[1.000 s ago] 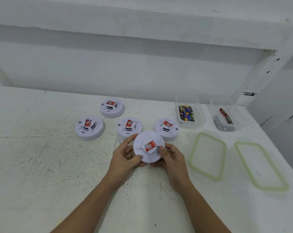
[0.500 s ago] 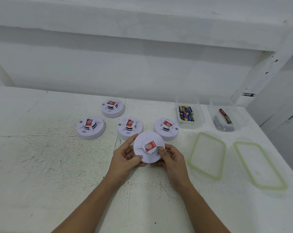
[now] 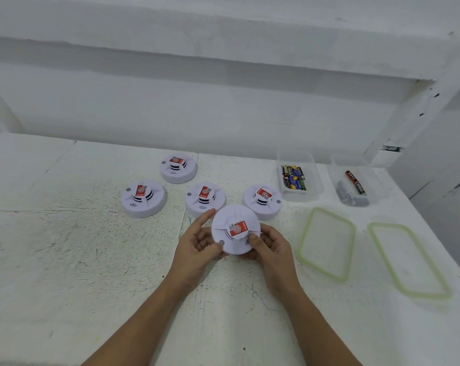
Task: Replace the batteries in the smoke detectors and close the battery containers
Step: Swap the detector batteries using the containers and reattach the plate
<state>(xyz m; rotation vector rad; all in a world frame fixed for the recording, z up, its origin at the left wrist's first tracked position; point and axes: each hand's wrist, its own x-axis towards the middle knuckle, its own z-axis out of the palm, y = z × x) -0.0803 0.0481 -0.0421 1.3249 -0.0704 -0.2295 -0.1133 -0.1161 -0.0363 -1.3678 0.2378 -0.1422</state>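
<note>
Both my hands hold one white round smoke detector (image 3: 235, 219) with a red label, tilted toward me above the table. My left hand (image 3: 197, 247) grips its left rim, index finger stretched up along the edge. My right hand (image 3: 270, 245) grips its lower right rim, thumb on the face. Several more detectors sit on the table behind it, among them one at the left (image 3: 143, 198), one at the back (image 3: 178, 167) and one at the right (image 3: 262, 200). A clear tub (image 3: 299, 175) holds several batteries. A second tub (image 3: 354, 184) holds a red battery and grey ones.
Two clear lids with green seals lie flat on the right, one nearer the middle (image 3: 326, 243) and one by the table's right edge (image 3: 408, 260). A white wall and a ledge rise behind the table (image 3: 65, 247). The table's right edge drops off beyond the lids.
The held detector has turned a little in my hands, its red label rotating. Both hands stay in about the same place.
</note>
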